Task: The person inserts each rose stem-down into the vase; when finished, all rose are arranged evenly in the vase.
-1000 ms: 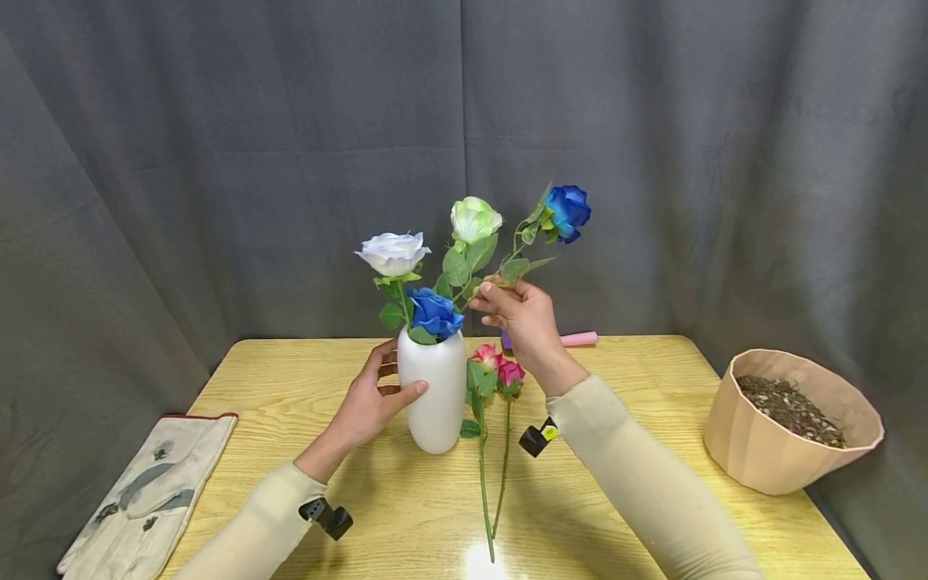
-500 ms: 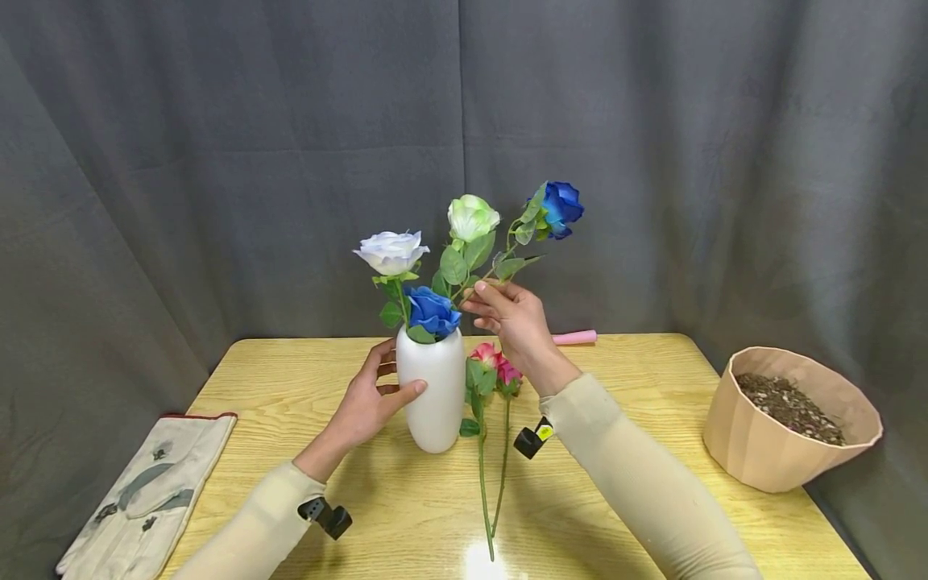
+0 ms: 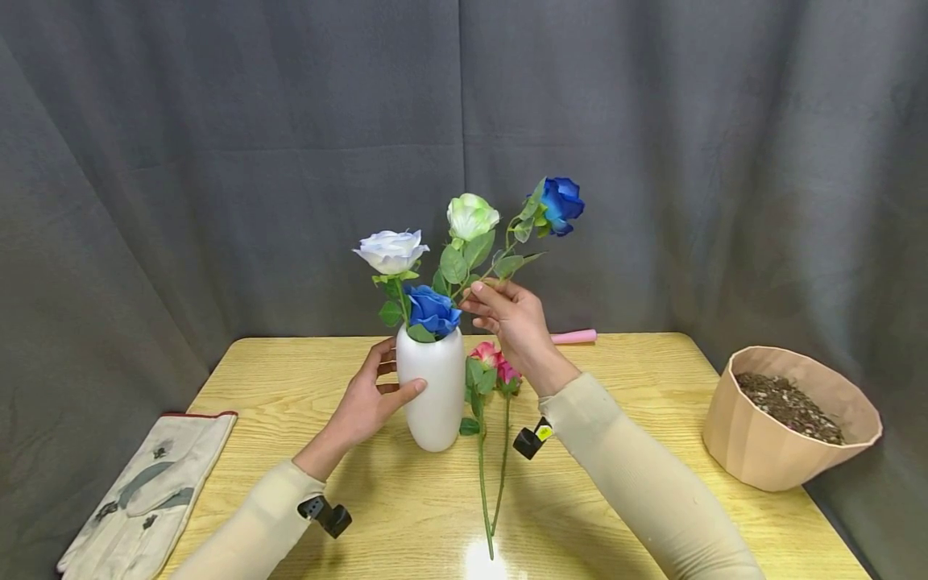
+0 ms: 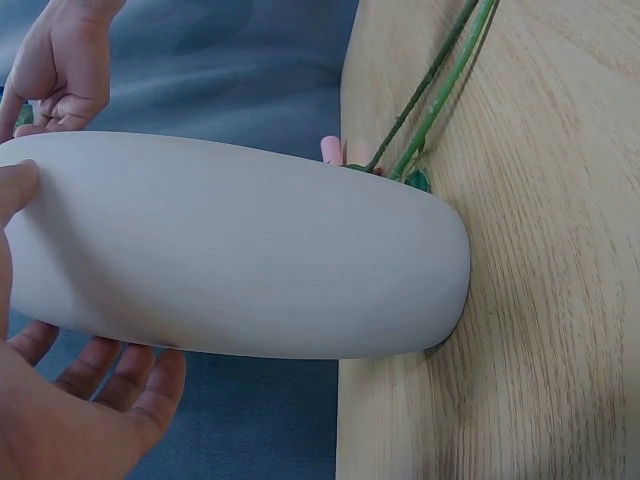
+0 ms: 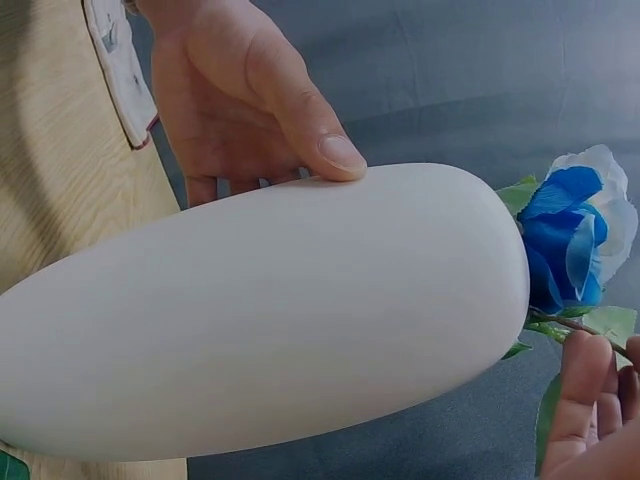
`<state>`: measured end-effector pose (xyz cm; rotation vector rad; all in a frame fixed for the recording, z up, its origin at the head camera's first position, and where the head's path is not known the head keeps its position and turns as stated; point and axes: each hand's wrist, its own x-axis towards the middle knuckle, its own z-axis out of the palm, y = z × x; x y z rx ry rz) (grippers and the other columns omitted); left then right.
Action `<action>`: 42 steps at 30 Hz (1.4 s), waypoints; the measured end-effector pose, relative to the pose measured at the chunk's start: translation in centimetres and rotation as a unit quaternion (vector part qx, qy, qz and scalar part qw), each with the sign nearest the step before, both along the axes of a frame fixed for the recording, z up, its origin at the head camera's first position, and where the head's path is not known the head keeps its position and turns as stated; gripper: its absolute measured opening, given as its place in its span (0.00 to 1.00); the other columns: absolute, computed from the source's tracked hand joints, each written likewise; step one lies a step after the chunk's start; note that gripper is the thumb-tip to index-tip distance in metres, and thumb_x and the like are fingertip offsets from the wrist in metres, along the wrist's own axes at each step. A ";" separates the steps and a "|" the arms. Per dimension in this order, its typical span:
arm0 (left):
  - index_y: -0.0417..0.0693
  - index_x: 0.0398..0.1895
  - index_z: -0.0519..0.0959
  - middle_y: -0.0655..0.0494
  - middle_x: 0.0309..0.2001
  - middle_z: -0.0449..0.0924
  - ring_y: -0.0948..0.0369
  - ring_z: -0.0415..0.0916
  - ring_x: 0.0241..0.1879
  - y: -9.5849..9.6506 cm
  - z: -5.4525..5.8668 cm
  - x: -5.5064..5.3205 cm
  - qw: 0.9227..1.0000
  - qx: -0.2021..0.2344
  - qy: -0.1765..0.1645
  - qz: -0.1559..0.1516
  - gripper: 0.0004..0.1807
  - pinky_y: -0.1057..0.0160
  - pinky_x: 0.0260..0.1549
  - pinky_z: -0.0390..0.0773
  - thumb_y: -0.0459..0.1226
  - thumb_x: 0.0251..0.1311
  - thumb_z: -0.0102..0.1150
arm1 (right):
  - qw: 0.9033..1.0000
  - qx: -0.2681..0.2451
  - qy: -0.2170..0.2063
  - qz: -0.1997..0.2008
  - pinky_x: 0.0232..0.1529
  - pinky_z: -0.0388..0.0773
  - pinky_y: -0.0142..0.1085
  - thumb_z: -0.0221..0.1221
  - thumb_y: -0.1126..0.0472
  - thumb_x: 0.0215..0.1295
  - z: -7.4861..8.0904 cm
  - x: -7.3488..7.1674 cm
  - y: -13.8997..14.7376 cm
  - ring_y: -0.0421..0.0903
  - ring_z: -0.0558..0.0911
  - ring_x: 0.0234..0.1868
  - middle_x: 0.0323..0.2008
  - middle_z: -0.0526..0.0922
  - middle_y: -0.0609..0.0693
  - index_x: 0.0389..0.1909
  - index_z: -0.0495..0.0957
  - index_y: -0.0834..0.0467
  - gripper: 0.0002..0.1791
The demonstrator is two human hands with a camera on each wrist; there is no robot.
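Observation:
My left hand grips the white vase from its left side, thumb across the front and fingers behind. The vase stands upright on the table. A white rose, a low blue rose and a pale green rose rise from its mouth. Above the vase's right rim my right hand pinches the stem of a second blue rose, which leans out to the right. In the right wrist view, fingertips hold the stem close to the mouth. The stem's lower end is hidden.
Two pink roses lie on the table right of the vase, stems toward me. A pink handle lies behind my right wrist. Work gloves are at the left edge, a beige pot of soil at the right.
My right hand has shifted slightly left with the second blue rose, whose bloom now sits a little higher and further left. My left hand keeps its hold on the vase.

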<state>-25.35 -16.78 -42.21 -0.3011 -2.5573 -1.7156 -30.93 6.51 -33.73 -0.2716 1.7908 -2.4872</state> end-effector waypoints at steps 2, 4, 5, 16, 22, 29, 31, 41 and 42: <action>0.59 0.74 0.56 0.50 0.69 0.65 0.48 0.66 0.68 0.0 0.2 0.2 1.000 -0.005 0.000 0.005 0.44 0.43 0.64 0.74 0.53 0.59 0.68 | 1.000 -0.006 0.003 0.002 0.35 0.83 0.27 0.61 0.57 0.70 -0.1 0.0 0.0 0.39 0.88 0.39 0.36 0.87 0.46 0.49 0.76 0.59 0.13; 0.59 0.74 0.56 0.50 0.69 0.65 0.49 0.66 0.68 -0.1 0.3 0.4 1.000 -0.012 0.000 0.010 0.44 0.44 0.63 0.74 0.53 0.59 0.68 | 1.000 -0.009 0.006 0.005 0.34 0.83 0.26 0.61 0.57 0.70 -0.2 0.1 -0.1 0.39 0.88 0.39 0.36 0.87 0.46 0.49 0.77 0.60 0.13; 0.59 0.74 0.56 0.50 0.69 0.65 0.49 0.66 0.68 -0.1 0.3 0.4 1.000 -0.013 0.000 0.011 0.44 0.44 0.63 0.74 0.54 0.59 0.68 | 1.000 -0.008 0.005 0.004 0.34 0.82 0.26 0.62 0.57 0.70 -0.2 0.1 -0.1 0.39 0.88 0.39 0.36 0.87 0.46 0.48 0.77 0.60 0.12; 0.58 0.75 0.56 0.50 0.69 0.65 0.49 0.66 0.68 -0.1 0.3 0.5 1.000 -0.015 0.004 0.010 0.44 0.45 0.63 0.75 0.53 0.59 0.68 | 0.999 0.030 0.010 0.009 0.34 0.81 0.27 0.61 0.53 0.71 -0.3 -0.2 -0.2 0.39 0.87 0.42 0.37 0.88 0.44 0.44 0.79 0.56 0.10; 0.59 0.75 0.56 0.50 0.69 0.65 0.48 0.66 0.68 -0.1 0.4 0.6 1.000 -0.013 0.007 0.007 0.44 0.45 0.63 0.75 0.53 0.59 0.68 | 0.998 0.047 0.042 0.014 0.32 0.80 0.29 0.61 0.54 0.71 -0.4 -0.3 0.0 0.38 0.87 0.41 0.35 0.88 0.42 0.41 0.80 0.55 0.08; 0.59 0.74 0.56 0.50 0.69 0.65 0.48 0.66 0.68 -0.2 0.4 0.4 1.000 -0.016 0.008 0.009 0.44 0.45 0.63 0.75 0.53 0.59 0.68 | 0.996 0.072 0.054 0.011 0.28 0.78 0.30 0.60 0.55 0.71 -0.5 -0.7 0.4 0.37 0.85 0.37 0.35 0.87 0.42 0.42 0.81 0.56 0.08; 0.59 0.74 0.56 0.50 0.69 0.65 0.48 0.66 0.68 -0.2 0.3 0.4 1.000 -0.018 0.008 0.009 0.44 0.45 0.63 0.75 0.53 0.59 0.68 | 0.995 0.080 0.052 0.013 0.28 0.78 0.29 0.60 0.54 0.71 -0.5 -0.8 0.5 0.38 0.85 0.36 0.35 0.87 0.42 0.41 0.81 0.56 0.09; 0.61 0.74 0.56 0.51 0.69 0.64 0.48 0.66 0.68 -0.5 0.1 -0.1 1.000 -0.023 0.002 0.006 0.43 0.44 0.64 0.75 0.54 0.60 0.67 | 0.990 0.121 0.069 0.001 0.29 0.77 0.31 0.60 0.53 0.71 -0.2 -1.1 0.7 0.39 0.83 0.35 0.38 0.87 0.44 0.41 0.80 0.56 0.10; 0.61 0.74 0.56 0.51 0.69 0.64 0.48 0.66 0.68 -0.5 0.1 -0.1 1.000 -0.024 0.003 0.006 0.43 0.44 0.64 0.74 0.54 0.60 0.67 | 0.990 0.126 0.070 -0.003 0.29 0.77 0.31 0.60 0.52 0.71 -0.2 -1.1 0.7 0.39 0.83 0.35 0.39 0.87 0.44 0.42 0.79 0.56 0.11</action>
